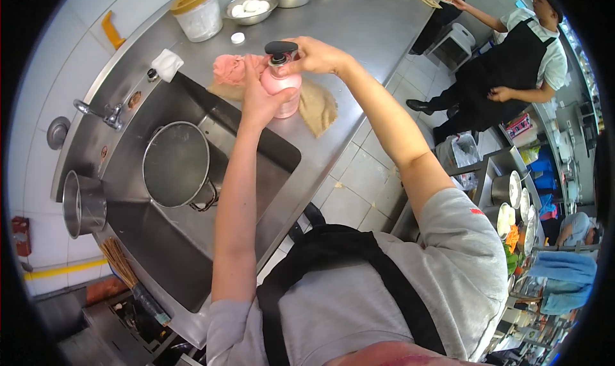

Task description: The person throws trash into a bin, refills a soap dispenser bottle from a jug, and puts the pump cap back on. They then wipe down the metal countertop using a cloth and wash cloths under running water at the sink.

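You're holding the pink bottle (286,83) at about 12 o'clock in the head view, on the steel counter (359,39) just past the sink's edge. Status, my read: you're mid-handling. Done: the pump head (282,47) is sitting on the bottle's neck, and you're having both hands on the work. Left: you aren't letting go yet, and whether the collar is tight, I can't tell.

Bottle's look: smooth pink body, rounded shoulder, black pump with its spout pointing to about 9. It's standing near upright. Fill level isn't showing, and your hand is covering part of the side.

Your left hand (260,103) is wrapping the body from the 8 o'clock side, closed around it, thumb lying across the front. Your right hand (318,55) is coming in from 2, fingers curled in at the pump and neck, thumb near the collar; exact fingertip contact is hidden.

Outward from the bottle: a pink cloth (229,69) is lying right beside it at 9 to 10, a tan cloth (320,110) at 4, a small white cap (237,38) at 10 to 11. The bowl of white round items (251,7) is sitting at 11. In the sink (182,231), a pot (176,164) is standing at 8. A co-worker (506,71) is standing well apart at 3.
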### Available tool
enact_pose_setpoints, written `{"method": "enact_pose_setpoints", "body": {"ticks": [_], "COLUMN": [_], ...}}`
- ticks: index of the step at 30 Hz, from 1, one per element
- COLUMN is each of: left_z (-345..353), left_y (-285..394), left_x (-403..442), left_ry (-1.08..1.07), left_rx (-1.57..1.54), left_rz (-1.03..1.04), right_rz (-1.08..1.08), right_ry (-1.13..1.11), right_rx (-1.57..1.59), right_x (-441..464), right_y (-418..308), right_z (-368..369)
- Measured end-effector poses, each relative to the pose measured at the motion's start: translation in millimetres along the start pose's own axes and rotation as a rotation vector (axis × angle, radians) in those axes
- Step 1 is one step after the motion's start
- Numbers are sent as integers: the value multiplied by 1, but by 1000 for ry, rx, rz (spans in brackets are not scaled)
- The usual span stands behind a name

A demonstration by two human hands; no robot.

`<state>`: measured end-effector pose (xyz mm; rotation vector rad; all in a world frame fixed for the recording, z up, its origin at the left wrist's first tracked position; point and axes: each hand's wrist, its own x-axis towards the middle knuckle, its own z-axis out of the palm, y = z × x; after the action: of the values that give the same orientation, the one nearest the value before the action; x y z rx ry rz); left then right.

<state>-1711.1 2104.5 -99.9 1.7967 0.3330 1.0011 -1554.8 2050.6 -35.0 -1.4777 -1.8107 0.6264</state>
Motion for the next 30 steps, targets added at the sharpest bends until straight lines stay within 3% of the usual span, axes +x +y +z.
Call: {"method": "enact_pose_setpoints", "body": {"ticks": [2,4,6,8,10,11,12,14,16,18,20,22,26,28,30], "left_z": [1,2,3,4,0,0,0,0,1,2,0,-1,-3,-1,0], "left_y": [-10,-19,-14,-13,-17,-15,-15,-15,-24,-24,-21,-18,-9,-11,-11], "left_x": [0,-1,-1,-4,-3,-3,-4,-4,-2,-3,-3,-3,-6,-6,-7], "left_ry": [28,69,68,71,64,76,99,94,153,115,132,120,118,120,118], "left_rx": [-37,-73,-14,52,75,58,66,77,110,91,159,152,214,203,186], "left_rz": [28,26,27,20,53,7,-5,-72,-48,-17,-18,-43,-85,-68,-65], "right_rz": [-6,-72,50,96,-134,-98,-102,77,39,64,11,9,74,182,212], "right_ry": [39,137,442,443,416,283,258,98,143,383,376,337,372,606,578], "right_rx": [48,-121,-489,-528,-173,303,314,634,574,-194,-248,569,650,-443,-499], "right_x": [0,-7,-16,-17,-13,-12,-14,-14,-10,-12,-6,-6,-8,-12,-12], "right_y": [1,-2,-9,-1,11,12,10,4,4,-18,-9,-8,-19,-29,-27], "right_z": [4,16,35,41,41,42,39,31,42,45,46,44,50,53,50]}}
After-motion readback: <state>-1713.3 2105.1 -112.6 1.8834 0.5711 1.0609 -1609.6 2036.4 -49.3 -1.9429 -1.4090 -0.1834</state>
